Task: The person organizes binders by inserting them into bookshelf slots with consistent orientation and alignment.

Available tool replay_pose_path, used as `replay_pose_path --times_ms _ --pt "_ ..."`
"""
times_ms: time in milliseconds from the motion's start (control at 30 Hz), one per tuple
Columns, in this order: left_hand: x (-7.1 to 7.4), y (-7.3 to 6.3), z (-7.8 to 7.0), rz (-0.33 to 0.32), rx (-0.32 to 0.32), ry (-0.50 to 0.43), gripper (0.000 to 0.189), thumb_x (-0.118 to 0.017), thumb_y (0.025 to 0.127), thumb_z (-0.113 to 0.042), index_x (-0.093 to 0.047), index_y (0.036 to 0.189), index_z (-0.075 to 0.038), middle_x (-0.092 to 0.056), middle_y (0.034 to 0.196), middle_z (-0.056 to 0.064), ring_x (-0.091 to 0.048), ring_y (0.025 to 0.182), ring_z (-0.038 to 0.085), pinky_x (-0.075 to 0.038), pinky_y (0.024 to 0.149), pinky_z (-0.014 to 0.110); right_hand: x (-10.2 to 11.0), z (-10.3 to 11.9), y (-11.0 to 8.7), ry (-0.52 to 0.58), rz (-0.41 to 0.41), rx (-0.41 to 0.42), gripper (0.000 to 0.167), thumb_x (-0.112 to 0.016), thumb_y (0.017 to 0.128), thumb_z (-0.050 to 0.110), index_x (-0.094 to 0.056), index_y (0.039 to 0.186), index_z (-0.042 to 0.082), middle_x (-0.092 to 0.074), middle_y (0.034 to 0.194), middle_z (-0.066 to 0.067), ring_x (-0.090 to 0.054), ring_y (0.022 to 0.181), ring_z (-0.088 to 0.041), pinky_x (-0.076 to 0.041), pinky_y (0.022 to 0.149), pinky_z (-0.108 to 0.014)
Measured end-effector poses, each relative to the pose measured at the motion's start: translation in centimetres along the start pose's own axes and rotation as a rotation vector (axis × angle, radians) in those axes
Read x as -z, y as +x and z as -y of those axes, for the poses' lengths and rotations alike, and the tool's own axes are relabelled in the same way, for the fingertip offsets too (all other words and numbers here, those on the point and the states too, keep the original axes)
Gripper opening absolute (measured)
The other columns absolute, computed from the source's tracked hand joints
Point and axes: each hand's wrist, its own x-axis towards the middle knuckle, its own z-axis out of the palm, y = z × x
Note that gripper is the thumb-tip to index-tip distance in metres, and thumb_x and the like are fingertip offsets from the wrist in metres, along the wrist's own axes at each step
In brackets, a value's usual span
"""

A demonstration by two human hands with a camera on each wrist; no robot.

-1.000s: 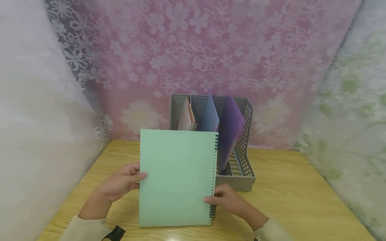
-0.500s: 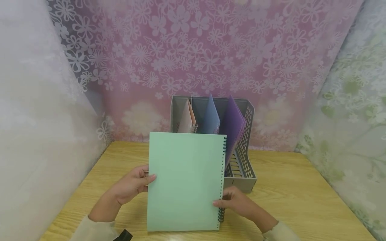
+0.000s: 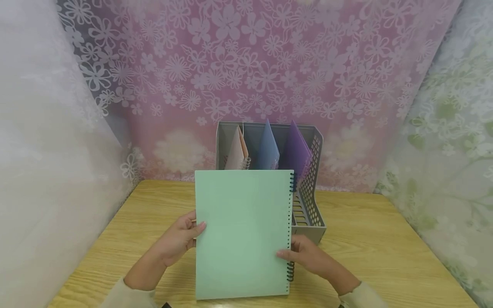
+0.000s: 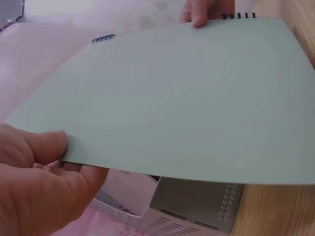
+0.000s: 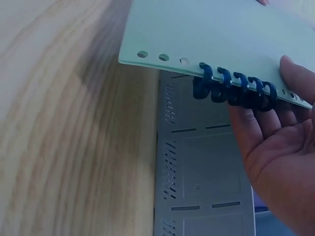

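Upright in front of me in the head view is a light green ring-bound notebook [image 3: 242, 231], its dark rings [image 5: 236, 88] along the right edge. My left hand [image 3: 178, 239] pinches its left edge, thumb on the near face and fingers behind. At the right edge, just above the lower rings, my right hand [image 3: 310, 256] grips it the same way. Behind stands a grey file holder [image 3: 308, 233], partly hidden by the notebook. A pink notebook [image 3: 236, 152], a blue notebook [image 3: 268, 149] and a purple notebook [image 3: 298, 149] stand in it.
The wooden table [image 3: 358, 239] lies under the hands and file holder. A pink flowered cloth [image 3: 246, 64] hangs behind it, with pale cloths on the left [image 3: 57, 149] and right [image 3: 454, 149] sides.
Both hands have carried the green notebook to the right and slightly down, so it covers more of the purple notebook. The grip of both hands looks the same.
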Motion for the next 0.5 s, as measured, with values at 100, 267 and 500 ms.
replay_pose_path --times_ms 100,267,500 --pt "-0.2 0.1 0.2 -0.006 -0.001 -0.005 0.053 -0.044 0.105 -0.018 -0.025 0.146 0.009 -0.065 0.121 0.003 -0.065 0.104 0.018 -0.055 0.084 0.033 0.3 0.3 -0.1 0.011 0.008 -0.006 0.042 -0.049 0.103 0.014 -0.045 0.137 -0.009 -0.062 0.126 -0.017 -0.065 0.107 -0.017 -0.055 0.085 -0.032" --pt "-0.4 0.1 0.3 -0.003 0.002 -0.013 0.053 -0.045 0.105 -0.017 -0.024 0.147 0.009 -0.064 0.123 0.007 -0.065 0.104 0.018 -0.055 0.085 0.033 0.6 0.7 -0.2 0.046 0.028 -0.012 0.046 -0.042 0.106 0.015 -0.032 0.145 -0.007 -0.057 0.132 -0.019 -0.063 0.112 -0.019 -0.055 0.087 -0.035" --pt "-0.8 0.2 0.1 0.011 0.023 -0.016 0.052 -0.045 0.105 -0.017 -0.027 0.147 0.006 -0.063 0.126 0.01 -0.065 0.106 0.02 -0.055 0.086 0.035 1.3 0.9 -0.5 0.083 0.06 -0.015 0.047 -0.037 0.107 0.014 -0.025 0.148 -0.005 -0.059 0.131 -0.014 -0.063 0.111 -0.022 -0.055 0.087 -0.037"
